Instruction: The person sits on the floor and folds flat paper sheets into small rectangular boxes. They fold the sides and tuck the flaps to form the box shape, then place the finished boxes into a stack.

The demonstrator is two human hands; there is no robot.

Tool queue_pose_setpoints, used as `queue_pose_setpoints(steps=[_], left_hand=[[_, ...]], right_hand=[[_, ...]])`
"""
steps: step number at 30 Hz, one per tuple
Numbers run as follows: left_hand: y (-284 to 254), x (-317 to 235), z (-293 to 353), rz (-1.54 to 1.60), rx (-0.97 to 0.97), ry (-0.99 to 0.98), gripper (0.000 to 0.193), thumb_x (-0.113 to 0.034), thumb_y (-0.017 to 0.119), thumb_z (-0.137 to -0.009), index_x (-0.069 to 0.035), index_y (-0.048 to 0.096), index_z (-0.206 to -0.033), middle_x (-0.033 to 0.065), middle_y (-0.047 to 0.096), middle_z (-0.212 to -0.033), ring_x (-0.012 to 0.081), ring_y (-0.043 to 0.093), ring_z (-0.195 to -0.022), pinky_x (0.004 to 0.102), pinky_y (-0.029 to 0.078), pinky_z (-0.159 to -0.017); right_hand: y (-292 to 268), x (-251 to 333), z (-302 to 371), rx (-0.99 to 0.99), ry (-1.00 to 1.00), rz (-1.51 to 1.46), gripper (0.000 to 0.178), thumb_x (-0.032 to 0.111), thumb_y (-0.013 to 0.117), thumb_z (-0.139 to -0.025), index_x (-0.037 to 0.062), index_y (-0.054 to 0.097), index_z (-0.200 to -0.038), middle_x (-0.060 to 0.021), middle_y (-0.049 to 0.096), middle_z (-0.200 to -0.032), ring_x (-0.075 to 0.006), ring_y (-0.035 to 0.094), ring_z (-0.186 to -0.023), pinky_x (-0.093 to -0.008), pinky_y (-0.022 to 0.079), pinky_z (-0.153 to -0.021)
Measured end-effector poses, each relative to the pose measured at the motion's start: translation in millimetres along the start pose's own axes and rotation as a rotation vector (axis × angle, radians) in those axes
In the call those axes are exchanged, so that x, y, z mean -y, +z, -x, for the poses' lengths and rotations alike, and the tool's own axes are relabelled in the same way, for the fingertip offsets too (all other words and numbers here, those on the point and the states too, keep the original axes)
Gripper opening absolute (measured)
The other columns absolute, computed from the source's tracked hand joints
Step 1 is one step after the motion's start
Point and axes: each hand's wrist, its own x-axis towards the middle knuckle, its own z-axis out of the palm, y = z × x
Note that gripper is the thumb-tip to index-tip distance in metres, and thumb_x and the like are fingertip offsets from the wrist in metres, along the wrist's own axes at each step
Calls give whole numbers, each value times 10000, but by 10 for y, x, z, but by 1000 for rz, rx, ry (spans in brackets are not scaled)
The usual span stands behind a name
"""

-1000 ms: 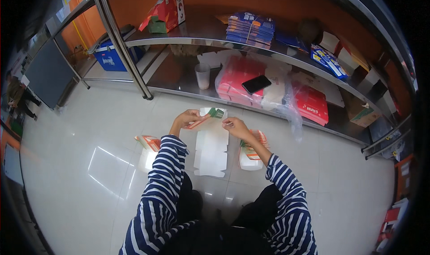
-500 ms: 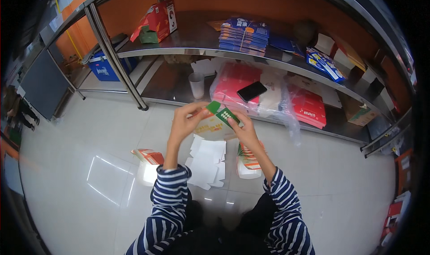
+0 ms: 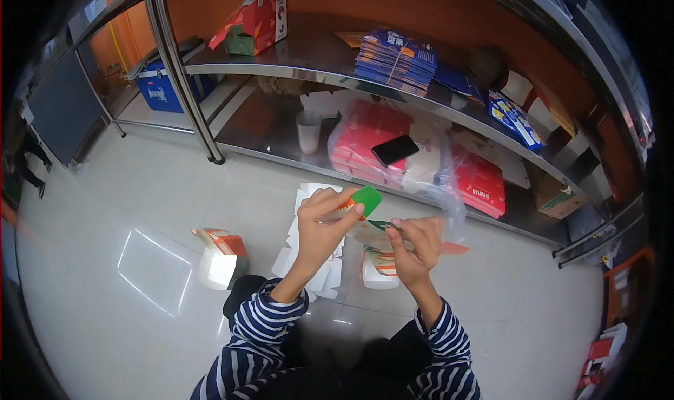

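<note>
Both hands hold one paper carton (image 3: 368, 234), printed in orange, green and white, above the floor. My left hand (image 3: 321, 226) is closed on its left side, thumb and fingers pinching beside a raised green flap (image 3: 370, 198). Thumb and fingers of my right hand (image 3: 418, 248) pinch a dark green edge on the other side. A strip of orange-red card sticks out past the right hand. Beneath the hands lie flat white carton blanks (image 3: 286, 260), partly covered by my left hand and forearm. To either side stand opened cartons, a left one (image 3: 219, 261) and a right one (image 3: 379, 276).
Ahead runs a metal shelf (image 3: 316, 77) bearing a red box (image 3: 261, 28) and a tied stack of blue cartons (image 3: 397, 59). On its lower level are a plastic cup (image 3: 308, 132), a phone (image 3: 395, 150) and bagged red packaging (image 3: 365, 129). A blue bin (image 3: 163, 89) is farther left.
The hands have come lower and spread apart, the right one moving right. The carton has turned, so its printed front no longer faces me and the green flap stands up more.
</note>
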Motion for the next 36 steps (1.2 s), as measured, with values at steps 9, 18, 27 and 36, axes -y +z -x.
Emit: queue_pose_setpoints(steps=[9,18,27,36], left_hand=[[-68,-18,-15,96,416,46,256,2,658,-665,-37,697,-915,35,568,-720,119,531,-709,254,417,-666],[-6,-59,49,-58,511,219,243,-40,657,-670,-39,695,-911,64,543,-702,184,509,-680,299,395,-623],[-24,11,12,-96,608,302,311,-114,711,-630,-32,679,-929,72,535,-692,210,491,-686,311,390,-636],[-4,114,-8,-82,680,228,289,-130,732,-664,-36,678,-932,67,558,-710,211,494,-710,315,402,-633]], right_hand=[[-241,122,83,98,-301,349,291,20,667,-568,121,638,-840,8,548,-758,-173,476,-715,-371,287,-752],[-244,104,249,67,-129,279,288,52,696,-566,128,642,-839,21,555,-802,-182,490,-749,-370,296,-738],[-231,55,246,172,-94,265,260,52,702,-583,110,650,-831,6,552,-808,-191,491,-752,-380,306,-722],[-231,42,274,159,-208,343,266,79,720,-583,114,662,-839,11,560,-812,-183,489,-756,-380,307,-724]])
